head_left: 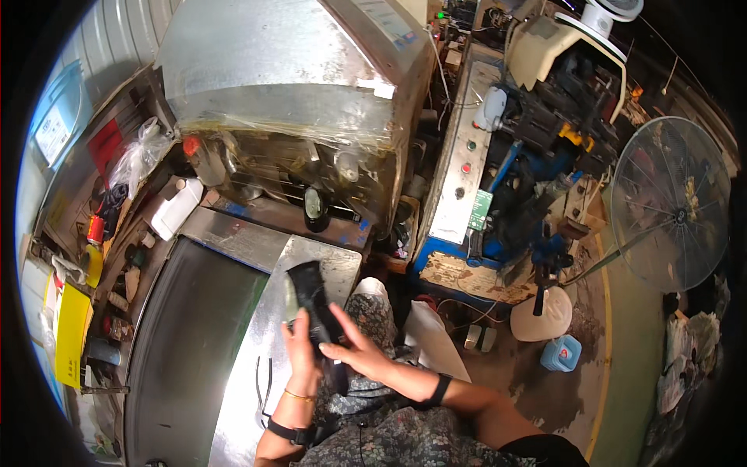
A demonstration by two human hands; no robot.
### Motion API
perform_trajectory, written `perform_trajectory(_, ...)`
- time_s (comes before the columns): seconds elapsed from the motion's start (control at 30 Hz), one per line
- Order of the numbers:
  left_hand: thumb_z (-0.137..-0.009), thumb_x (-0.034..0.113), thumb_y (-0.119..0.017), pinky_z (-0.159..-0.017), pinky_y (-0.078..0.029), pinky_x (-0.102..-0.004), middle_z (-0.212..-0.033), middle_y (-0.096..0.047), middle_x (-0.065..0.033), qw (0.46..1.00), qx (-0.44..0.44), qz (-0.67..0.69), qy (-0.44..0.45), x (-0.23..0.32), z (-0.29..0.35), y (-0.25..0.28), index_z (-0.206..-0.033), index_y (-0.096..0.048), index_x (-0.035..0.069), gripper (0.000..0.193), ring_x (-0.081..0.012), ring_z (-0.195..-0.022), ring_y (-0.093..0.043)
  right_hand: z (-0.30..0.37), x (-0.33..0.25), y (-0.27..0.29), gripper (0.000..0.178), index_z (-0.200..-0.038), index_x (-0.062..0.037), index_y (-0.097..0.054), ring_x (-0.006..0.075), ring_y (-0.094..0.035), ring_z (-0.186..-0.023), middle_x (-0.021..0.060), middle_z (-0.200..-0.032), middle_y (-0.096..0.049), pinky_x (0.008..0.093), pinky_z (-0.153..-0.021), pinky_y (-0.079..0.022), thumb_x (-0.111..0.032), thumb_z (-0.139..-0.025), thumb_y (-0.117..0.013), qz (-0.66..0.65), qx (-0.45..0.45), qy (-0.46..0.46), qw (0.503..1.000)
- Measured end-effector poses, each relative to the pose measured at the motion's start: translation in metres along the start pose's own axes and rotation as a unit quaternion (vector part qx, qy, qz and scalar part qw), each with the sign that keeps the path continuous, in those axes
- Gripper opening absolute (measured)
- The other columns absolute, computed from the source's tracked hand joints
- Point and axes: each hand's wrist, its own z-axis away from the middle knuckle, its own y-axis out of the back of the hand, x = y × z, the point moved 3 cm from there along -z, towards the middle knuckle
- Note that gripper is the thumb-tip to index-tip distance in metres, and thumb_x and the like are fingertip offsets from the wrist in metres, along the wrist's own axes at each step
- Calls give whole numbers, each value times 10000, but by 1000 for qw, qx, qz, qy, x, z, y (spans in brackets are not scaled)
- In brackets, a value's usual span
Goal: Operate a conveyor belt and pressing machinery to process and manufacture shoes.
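Note:
What looks like a long, soft black shoe with a pale strip along its left side is held over my lap, by the metal tabletop. My left hand grips its left side, fingers pointing up along it. From the right, my right hand closes on its lower part, the thumb across it and the index finger stretched out. Some fingers are hidden behind it. Ahead, a second dark item with a pale oval face stands on the machine's ledge.
A dark conveyor belt runs along my left, beside the bare metal tabletop. A large metal hood stands ahead. To the right are a machine with a button panel, a caged fan and a blue basket.

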Motion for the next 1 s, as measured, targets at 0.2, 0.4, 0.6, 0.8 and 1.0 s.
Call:
perform_trajectory(0.2,-963,197,-644,-981,-455,-319,-1253,-619,-107,896,-322,-285,-109,-42,54,-49,-1364,-493,6,468,-180,-1154,-580,92,-89,110,808,-1535,-101,-330,126,-602,-1068,99,-1350,-557,275,-931,-467,-9,-825,-702,-88,151,-60,983)
perform_trajectory(0.4,-845,125,-680,-920,-520,-405,-1063,-701,-152,631,-443,-508,-384,-64,65,-18,-1022,-705,23,206,-333,-1007,-666,193,-206,205,819,-1476,-6,-407,150,-563,-1136,72,-1320,-572,289,-1001,-424,-18,-734,-754,291,294,139,900)
perform_trajectory(0.6,-820,104,-682,-900,-521,-395,-982,-714,-130,600,-414,-525,-439,-73,72,-30,-918,-722,34,127,-306,-979,-673,209,-328,332,721,-1436,-64,-487,176,-583,-1038,73,-1197,-587,287,-872,-465,-8,-767,-750,552,406,288,669)
perform_trajectory(0.8,-807,97,-688,-880,-526,-388,-967,-715,-116,595,-410,-540,-432,-74,77,-32,-906,-718,36,120,-289,-941,-678,177,-376,413,714,-1435,-150,-522,243,-604,-972,102,-1131,-581,366,-834,-476,-157,-762,-761,590,486,164,623)
perform_trajectory(1.0,-801,91,-688,-867,-529,-387,-961,-712,-120,588,-408,-549,-431,-75,80,-39,-912,-716,37,126,-291,-932,-677,143,-383,434,755,-1412,-258,-551,299,-629,-982,163,-1265,-581,384,-866,-491,-274,-685,-756,587,494,25,641)
